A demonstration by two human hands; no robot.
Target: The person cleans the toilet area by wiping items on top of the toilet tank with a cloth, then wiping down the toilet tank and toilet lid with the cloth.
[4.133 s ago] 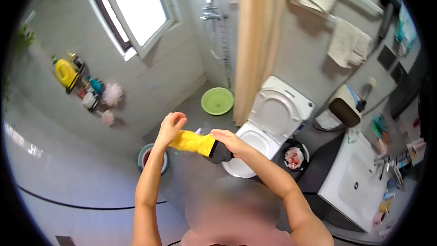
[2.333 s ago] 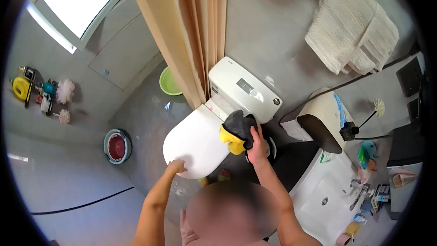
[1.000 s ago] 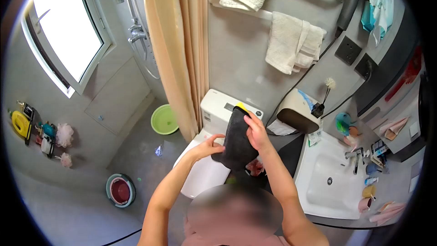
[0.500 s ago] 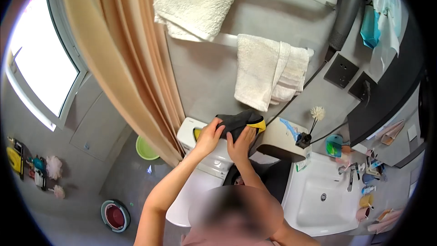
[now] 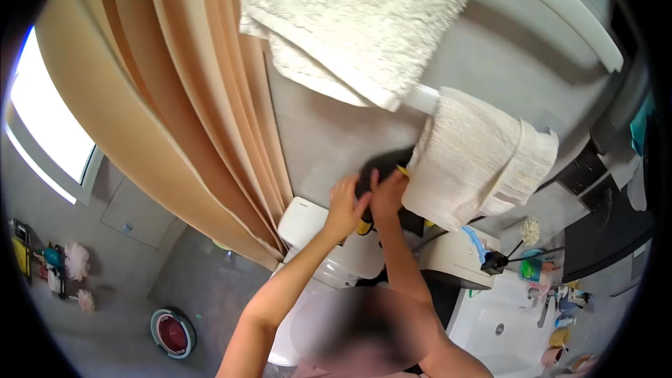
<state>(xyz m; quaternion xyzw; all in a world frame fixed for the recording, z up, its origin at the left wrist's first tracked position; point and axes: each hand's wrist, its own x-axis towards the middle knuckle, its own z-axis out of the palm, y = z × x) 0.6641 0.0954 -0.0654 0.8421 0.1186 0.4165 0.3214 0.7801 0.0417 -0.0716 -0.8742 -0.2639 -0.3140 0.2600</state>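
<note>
A dark grey cloth [image 5: 390, 161] with yellow edging is bunched above the toilet tank, against the grey wall. My left hand [image 5: 346, 204] grips its left side with bent fingers. On the other side, my right hand [image 5: 387, 197] clasps the cloth close to a yellow edge. The two hands nearly touch, and motion blurs the fingers and cloth a little. Below them is the white toilet tank [image 5: 302, 220], partly covered by my forearms. A hanging white hand towel [image 5: 476, 157] is just right of the cloth and overlaps its right side.
A large white towel [image 5: 357, 21] hangs from the rail above. At left hangs a peach curtain [image 5: 203, 112]. Right of the toilet are a beige box [image 5: 451, 255] with a black diffuser bottle [image 5: 494, 262], and a white sink [image 5: 483, 350]. A round basin [image 5: 173, 334] sits on the floor.
The view has moved nearer the wall and towels. My hands have lifted the grey cloth from the tank top towards the wall, and it is now more bunched and partly behind the hand towel.
</note>
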